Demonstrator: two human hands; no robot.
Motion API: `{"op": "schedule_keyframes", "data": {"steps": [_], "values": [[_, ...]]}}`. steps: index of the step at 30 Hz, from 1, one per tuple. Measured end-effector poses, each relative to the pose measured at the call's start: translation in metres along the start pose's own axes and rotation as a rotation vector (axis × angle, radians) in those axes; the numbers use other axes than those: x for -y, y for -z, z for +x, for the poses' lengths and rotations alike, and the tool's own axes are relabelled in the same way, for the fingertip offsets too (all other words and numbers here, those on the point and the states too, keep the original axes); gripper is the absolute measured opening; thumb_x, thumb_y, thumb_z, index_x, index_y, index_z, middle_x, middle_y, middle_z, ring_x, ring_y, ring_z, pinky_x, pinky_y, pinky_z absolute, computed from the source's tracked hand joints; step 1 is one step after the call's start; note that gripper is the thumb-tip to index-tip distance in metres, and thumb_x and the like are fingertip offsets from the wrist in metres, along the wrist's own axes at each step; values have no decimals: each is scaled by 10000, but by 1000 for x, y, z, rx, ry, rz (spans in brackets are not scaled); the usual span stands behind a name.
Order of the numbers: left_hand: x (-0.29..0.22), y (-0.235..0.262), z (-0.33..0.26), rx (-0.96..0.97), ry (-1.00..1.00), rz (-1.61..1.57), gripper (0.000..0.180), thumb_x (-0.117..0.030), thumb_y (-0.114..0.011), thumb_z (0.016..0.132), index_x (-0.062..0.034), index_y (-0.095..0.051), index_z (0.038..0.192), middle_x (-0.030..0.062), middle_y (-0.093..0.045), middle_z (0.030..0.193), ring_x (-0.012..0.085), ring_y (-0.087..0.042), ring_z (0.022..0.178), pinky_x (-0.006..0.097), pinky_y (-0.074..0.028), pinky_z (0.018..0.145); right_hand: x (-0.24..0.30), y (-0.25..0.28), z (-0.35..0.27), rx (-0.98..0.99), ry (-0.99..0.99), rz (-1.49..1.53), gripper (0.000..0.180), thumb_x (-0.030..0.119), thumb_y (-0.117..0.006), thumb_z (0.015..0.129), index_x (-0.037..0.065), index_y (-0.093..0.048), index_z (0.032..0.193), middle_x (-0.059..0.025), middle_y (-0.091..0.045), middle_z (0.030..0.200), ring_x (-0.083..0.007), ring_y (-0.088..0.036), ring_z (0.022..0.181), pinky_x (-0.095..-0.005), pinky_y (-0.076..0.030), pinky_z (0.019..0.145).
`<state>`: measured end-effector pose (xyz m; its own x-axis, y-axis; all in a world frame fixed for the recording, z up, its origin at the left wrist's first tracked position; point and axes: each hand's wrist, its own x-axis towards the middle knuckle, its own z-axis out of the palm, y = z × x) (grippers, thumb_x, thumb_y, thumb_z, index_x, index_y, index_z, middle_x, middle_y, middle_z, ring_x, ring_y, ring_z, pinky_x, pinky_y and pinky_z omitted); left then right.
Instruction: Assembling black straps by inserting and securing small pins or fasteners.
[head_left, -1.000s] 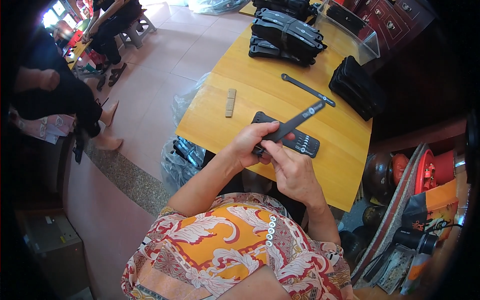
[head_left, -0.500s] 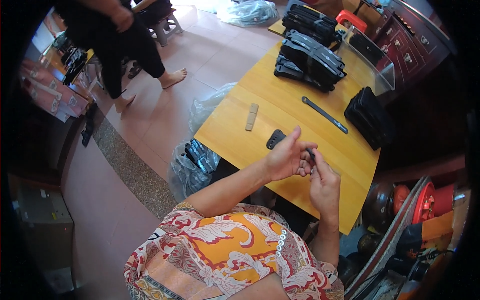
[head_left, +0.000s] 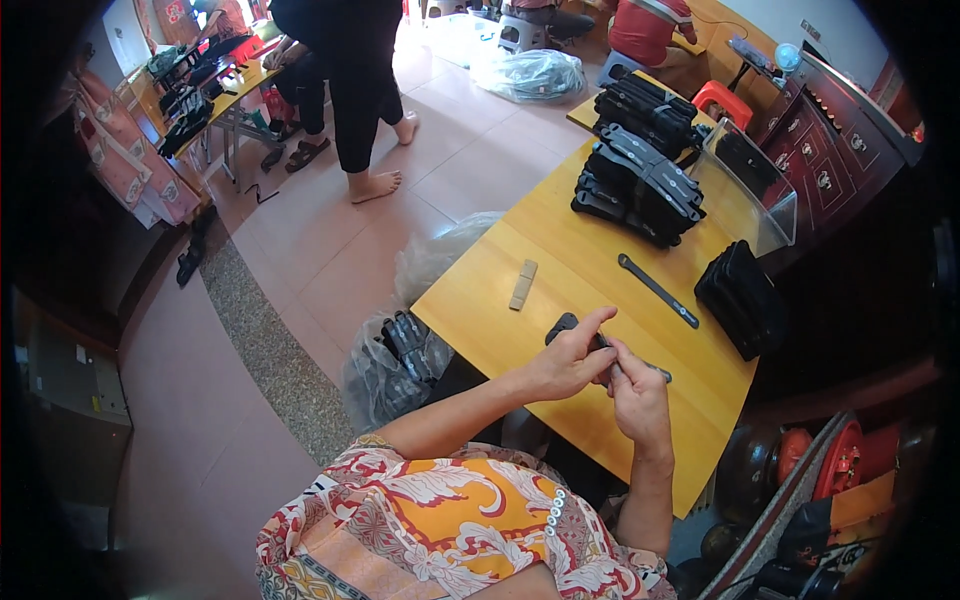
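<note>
Over the near part of the yellow table (head_left: 480, 300), my left hand (head_left: 565, 365) and my right hand (head_left: 638, 400) meet around a black strap (head_left: 562, 325). The strap's broad end pokes out beyond my left hand. A narrow grey-black end shows past my right fingers. My left index finger is raised, while its other fingers close on the strap. My right thumb and fingers pinch it; its middle is hidden by the hands. A similar flat strap (head_left: 657, 290) lies farther right on the tabletop. To the left of it rests a short tan strip (head_left: 522, 285).
Bundled black straps (head_left: 640, 185) are stacked at the table's far end, beside a clear plastic bin (head_left: 770, 215). A black stack (head_left: 740, 300) stands at the right edge. Plastic bags (head_left: 390, 350) sit on the floor at left. A barefoot person (head_left: 355, 100) stands beyond.
My hands have come closer together on the strap, whose narrow end now shows past my right hand. The person has moved right in the picture, and the view has shifted up.
</note>
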<state>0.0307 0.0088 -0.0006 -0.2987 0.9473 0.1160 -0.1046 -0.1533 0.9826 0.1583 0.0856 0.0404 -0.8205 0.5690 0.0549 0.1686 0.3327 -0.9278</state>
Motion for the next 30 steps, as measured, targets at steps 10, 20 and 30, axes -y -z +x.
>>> {"op": "schedule_keyframes", "data": {"steps": [10,20,30], "values": [[19,7,1,-99,-262,291,575,8,-414,904,24,-139,1408,82,-521,879,142,-538,732,259,-472,685,1,-11,5,-118,63,-77,300,-23,-452,875,-56,-546,1157,-168,-663,906,-184,-654,850,-289,-499,737],[25,2,-9,-14,-138,-398,504,21,-373,920,4,-168,1380,152,-570,1023,220,-622,877,355,-519,796,-6,5,-2,11,-131,320,325,10,-474,886,-14,-558,1199,-12,-585,812,-62,-471,640,-202,-431,610],[-6,16,-5,-40,270,74,213,-214,-493,932,-6,-538,952,60,-594,771,126,-612,658,224,-485,529,9,-2,6,-1,21,-142,302,24,-490,863,-10,-571,1152,-213,-624,796,-238,-640,712,-296,-489,678]]}}
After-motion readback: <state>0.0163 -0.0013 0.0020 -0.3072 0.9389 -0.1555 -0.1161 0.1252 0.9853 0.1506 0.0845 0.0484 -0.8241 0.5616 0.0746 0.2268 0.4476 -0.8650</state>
